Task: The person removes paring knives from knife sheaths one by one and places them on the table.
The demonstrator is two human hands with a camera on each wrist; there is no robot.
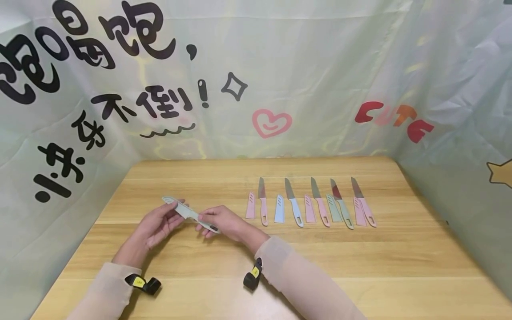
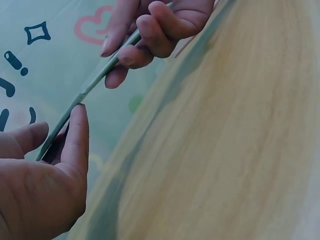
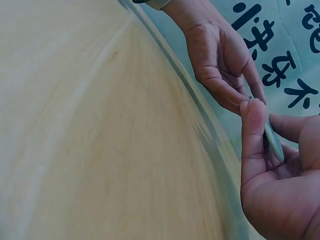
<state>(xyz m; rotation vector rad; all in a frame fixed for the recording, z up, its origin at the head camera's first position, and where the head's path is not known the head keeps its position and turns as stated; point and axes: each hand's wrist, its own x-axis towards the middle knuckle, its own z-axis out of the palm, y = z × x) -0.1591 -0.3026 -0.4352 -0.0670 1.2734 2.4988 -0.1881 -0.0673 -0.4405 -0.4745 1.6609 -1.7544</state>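
Note:
A pale green knife in its matching sheath [image 1: 184, 211] is held slantwise over the left half of the table. My left hand [image 1: 158, 226] pinches the sheathed blade end between thumb and fingers. On the handle [image 1: 212, 228], my right hand [image 1: 227, 222] grips with thumb above and fingers beneath. In the left wrist view the knife appears edge-on as a thin green strip [image 2: 100, 75] running from one hand to the other. My right fingers hide part of the handle, and the blade is covered by the sheath.
To the right, several bare knives lie in a row, blades pointing away, each with a sheath: pink [image 1: 250, 206], blue [image 1: 279, 210], pink [image 1: 310, 210], green [image 1: 333, 209] and pink [image 1: 358, 212]. A printed cloth [image 1: 320, 80] hangs behind the wooden table [image 1: 360, 262].

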